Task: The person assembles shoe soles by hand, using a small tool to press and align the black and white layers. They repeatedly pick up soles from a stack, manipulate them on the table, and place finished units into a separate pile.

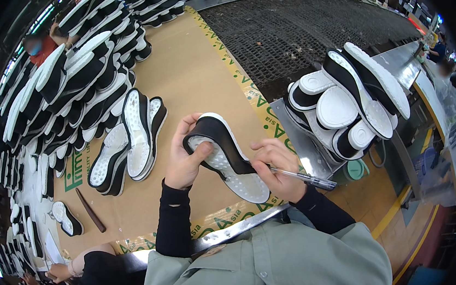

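My left hand [185,160] grips a black and white wedge shoe sole [222,143] at its thick end, thumb on the dimpled white inner face. The sole is tilted above the cardboard-covered table, its narrower end toward me. In my right hand [278,165] is a pen [308,179], its clear and dark end pointing down to the right. The fingers of that hand are close by the sole's black side edge; the pen's other end is hard to make out there. Left of my hands, a dimpled sole [137,137] leans beside another sole [109,156].
Tall piles of soles [81,74] fill the table's left side. A brown strip [89,210] lies near a single sole [67,218]. More soles [337,109] are heaped on metal at right, above a green cup [356,169]. Dark conveyor mesh [305,30] runs beyond. A co-worker's hand [59,272] shows lower left.
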A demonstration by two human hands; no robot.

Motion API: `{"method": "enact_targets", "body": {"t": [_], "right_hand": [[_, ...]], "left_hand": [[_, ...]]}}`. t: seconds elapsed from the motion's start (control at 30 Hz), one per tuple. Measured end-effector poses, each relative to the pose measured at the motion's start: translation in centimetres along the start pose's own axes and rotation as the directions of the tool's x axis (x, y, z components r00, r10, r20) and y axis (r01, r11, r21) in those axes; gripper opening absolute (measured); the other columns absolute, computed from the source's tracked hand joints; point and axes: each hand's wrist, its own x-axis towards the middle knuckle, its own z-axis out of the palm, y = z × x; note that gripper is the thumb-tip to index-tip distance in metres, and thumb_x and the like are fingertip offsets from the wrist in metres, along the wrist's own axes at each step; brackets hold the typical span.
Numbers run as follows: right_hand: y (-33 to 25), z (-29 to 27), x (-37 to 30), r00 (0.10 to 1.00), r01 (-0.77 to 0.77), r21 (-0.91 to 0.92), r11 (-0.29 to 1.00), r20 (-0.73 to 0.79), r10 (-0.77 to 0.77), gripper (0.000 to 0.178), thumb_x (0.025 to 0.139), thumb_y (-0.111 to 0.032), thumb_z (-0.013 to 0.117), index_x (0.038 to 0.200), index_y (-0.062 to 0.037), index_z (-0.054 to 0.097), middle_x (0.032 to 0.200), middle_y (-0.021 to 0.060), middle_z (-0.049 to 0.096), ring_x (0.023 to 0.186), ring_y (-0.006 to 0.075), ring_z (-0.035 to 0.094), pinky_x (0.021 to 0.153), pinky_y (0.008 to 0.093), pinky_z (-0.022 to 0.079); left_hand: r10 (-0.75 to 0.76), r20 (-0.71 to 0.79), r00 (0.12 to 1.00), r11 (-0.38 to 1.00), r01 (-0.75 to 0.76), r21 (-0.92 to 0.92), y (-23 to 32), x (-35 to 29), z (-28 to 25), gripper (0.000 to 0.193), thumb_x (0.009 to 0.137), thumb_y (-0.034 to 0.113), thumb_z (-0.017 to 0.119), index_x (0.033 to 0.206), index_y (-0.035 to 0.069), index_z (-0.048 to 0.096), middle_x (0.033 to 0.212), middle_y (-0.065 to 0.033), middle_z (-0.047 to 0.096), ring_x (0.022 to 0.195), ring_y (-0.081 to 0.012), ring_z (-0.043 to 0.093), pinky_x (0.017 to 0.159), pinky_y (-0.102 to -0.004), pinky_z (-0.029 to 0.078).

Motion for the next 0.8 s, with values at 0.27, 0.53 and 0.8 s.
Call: {"method": "enact_targets", "body": {"t": [0.27, 0.53, 0.8], "right_hand": [[0.2, -1.9, -4.6, 0.987, -0.158, -0.074, 0.985, -0.011, 0.158, 0.003, 0.082, -0.001, 0.064, 0.079, -0.0003, 0.062, 0.074, 0.0103, 0.062, 0.089, 0.0308, 0.063, 0.076, 0.0364, 0.048], [-0.1, -2.6, -5.3, 0.974, -0.228, 0.033, 0.973, -0.006, 0.228, 0.006, 0.085, -0.003, 0.062, 0.080, -0.0002, 0.062, 0.076, 0.0097, 0.064, 0.088, 0.0278, 0.064, 0.077, 0.0355, 0.049], [-1.2, -9.4, -3.3, 0.931, -0.273, -0.004, 0.962, -0.252, 0.263, 0.020, 0.096, -0.014, 0.059, 0.105, 0.0030, 0.065, 0.096, 0.0143, 0.071, 0.089, 0.0202, 0.067, 0.079, 0.0307, 0.051]], "left_hand": [[-0.013, -0.034, 0.999, 1.000, 0.013, -0.018, -0.8, 0.2, -0.7, 0.066, 0.081, 0.024, 0.080, 0.131, 0.002, 0.043, 0.114, -0.0051, 0.060, 0.105, -0.0124, 0.058, 0.092, -0.0256, 0.045], [0.016, -0.164, 0.986, 1.000, -0.012, 0.023, -0.9, 0.4, -0.4, 0.058, 0.087, 0.016, 0.073, 0.135, 0.002, 0.043, 0.107, -0.0030, 0.061, 0.095, -0.0102, 0.059, 0.087, -0.0242, 0.047], [-0.074, -0.557, 0.827, 0.969, -0.073, -0.238, -3.7, 3.2, -2.7, 0.047, 0.096, 0.021, 0.061, 0.135, 0.007, 0.039, 0.120, -0.0064, 0.056, 0.106, -0.0180, 0.058, 0.087, -0.0373, 0.050]]}}
